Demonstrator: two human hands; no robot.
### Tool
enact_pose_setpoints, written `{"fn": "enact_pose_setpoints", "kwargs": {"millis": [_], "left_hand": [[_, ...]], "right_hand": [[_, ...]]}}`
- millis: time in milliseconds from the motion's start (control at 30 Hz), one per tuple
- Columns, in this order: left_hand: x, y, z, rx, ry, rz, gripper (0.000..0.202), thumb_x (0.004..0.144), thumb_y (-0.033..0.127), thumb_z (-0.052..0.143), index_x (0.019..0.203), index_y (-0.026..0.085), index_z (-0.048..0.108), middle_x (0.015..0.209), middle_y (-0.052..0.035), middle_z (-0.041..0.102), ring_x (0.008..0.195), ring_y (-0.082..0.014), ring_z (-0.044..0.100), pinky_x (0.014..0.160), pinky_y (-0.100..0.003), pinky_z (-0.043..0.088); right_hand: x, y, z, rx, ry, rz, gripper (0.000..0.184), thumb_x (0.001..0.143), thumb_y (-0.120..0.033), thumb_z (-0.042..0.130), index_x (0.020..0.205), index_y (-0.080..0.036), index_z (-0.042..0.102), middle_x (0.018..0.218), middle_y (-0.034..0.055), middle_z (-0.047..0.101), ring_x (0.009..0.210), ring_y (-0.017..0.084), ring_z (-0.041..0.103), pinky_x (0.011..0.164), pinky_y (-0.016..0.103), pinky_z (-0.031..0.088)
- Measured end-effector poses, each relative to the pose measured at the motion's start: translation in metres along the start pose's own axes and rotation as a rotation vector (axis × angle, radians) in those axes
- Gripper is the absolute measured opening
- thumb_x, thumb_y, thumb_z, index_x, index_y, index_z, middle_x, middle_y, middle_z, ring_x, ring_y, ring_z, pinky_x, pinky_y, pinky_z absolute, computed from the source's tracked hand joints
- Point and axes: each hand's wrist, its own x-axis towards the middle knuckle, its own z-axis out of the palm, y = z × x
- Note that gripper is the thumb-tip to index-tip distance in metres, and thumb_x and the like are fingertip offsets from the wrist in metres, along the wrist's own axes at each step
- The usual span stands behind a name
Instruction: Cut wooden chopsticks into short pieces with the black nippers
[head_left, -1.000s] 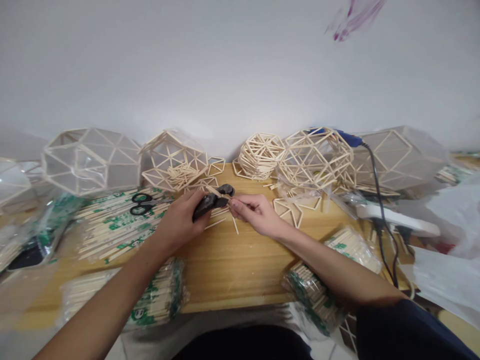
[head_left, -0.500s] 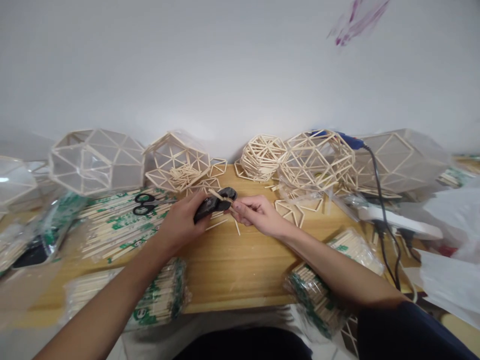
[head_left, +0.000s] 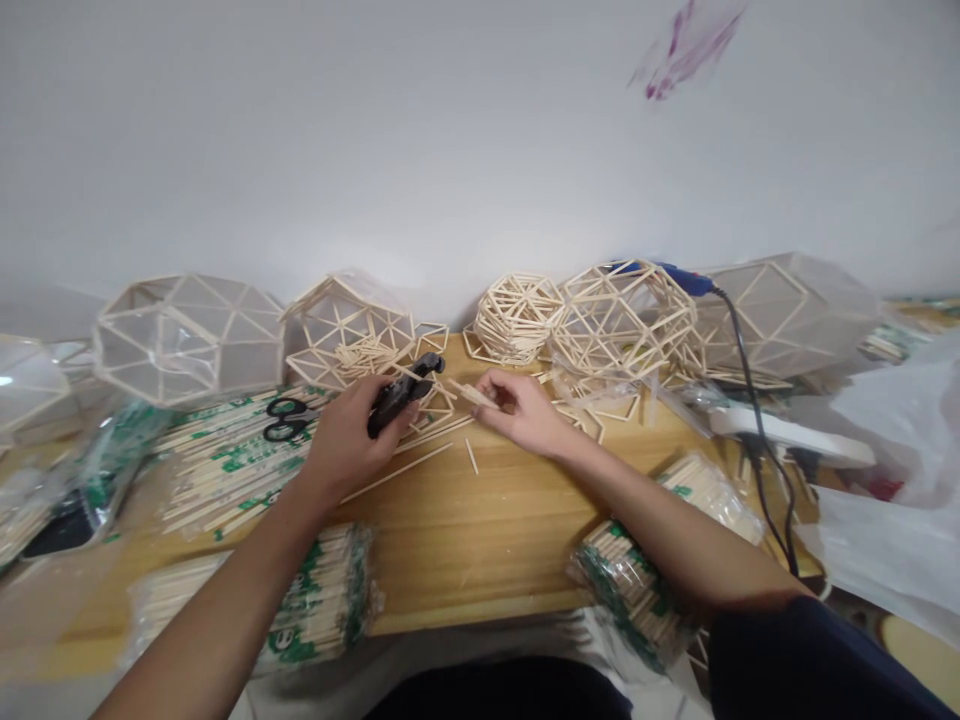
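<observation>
My left hand (head_left: 352,435) is wrapped round a black hand cutter (head_left: 405,393), its head pointing up and to the right. A short gap away, my right hand (head_left: 523,410) pinches a few short pieces of wooden stick (head_left: 474,396) that point towards the cutter. Below the hands, a loose cut piece (head_left: 471,456) lies on the wooden table (head_left: 472,540), and a longer stick (head_left: 409,470) runs out from under my left hand. Behind the cutter stands a wooden-stick frame (head_left: 349,325) with cut pieces heaped inside.
Black-handled scissors (head_left: 285,418) lie on wrapped chopsticks (head_left: 225,460) at left. Plastic-wrapped stick bundles (head_left: 330,590) sit near the front edge. Stick polyhedra (head_left: 626,318) and stacked frames (head_left: 517,318) line the wall. A white power strip (head_left: 795,437) with cables is at right.
My hands have drawn apart. The cutter has moved left, off the stick it was around, and my right hand keeps the short pieces. The view has shifted slightly.
</observation>
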Motion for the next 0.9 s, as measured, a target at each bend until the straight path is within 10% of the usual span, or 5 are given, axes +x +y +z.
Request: {"fn": "enact_pose_setpoints", "kwargs": {"millis": [333, 600, 900], "left_hand": [[0.000, 0.006, -0.003, 0.009, -0.241, 0.016, 0.046, 0.098, 0.062, 0.046, 0.090, 0.021, 0.066, 0.075, -0.0052, 0.069, 0.068, -0.0230, 0.064, 0.064, -0.031, 0.039], [-0.002, 0.012, 0.000, 0.141, -0.345, 0.015, 0.047, 0.100, 0.064, 0.042, 0.089, 0.022, 0.062, 0.081, -0.0072, 0.072, 0.072, -0.0261, 0.067, 0.064, -0.032, 0.037], [0.001, 0.010, 0.000, 0.227, -0.290, 0.026, 0.049, 0.098, 0.066, 0.046, 0.102, 0.022, 0.068, 0.098, -0.0097, 0.078, 0.087, -0.0297, 0.073, 0.068, -0.034, 0.043]], "right_hand": [[0.002, 0.016, 0.004, -0.375, 0.192, -0.075, 0.016, 0.098, -0.031, 0.066, 0.102, -0.017, 0.071, 0.098, 0.0112, 0.074, 0.094, 0.025, 0.065, 0.088, 0.037, 0.049], [-0.006, -0.003, 0.012, 0.189, -0.066, -0.043, 0.045, 0.097, -0.053, 0.067, 0.126, -0.019, 0.068, 0.102, 0.0056, 0.078, 0.084, 0.019, 0.069, 0.078, 0.031, 0.055], [-0.005, -0.009, 0.010, 0.308, 0.011, 0.037, 0.041, 0.087, -0.045, 0.076, 0.117, -0.018, 0.070, 0.101, 0.0062, 0.076, 0.087, 0.019, 0.068, 0.081, 0.032, 0.053]]}}
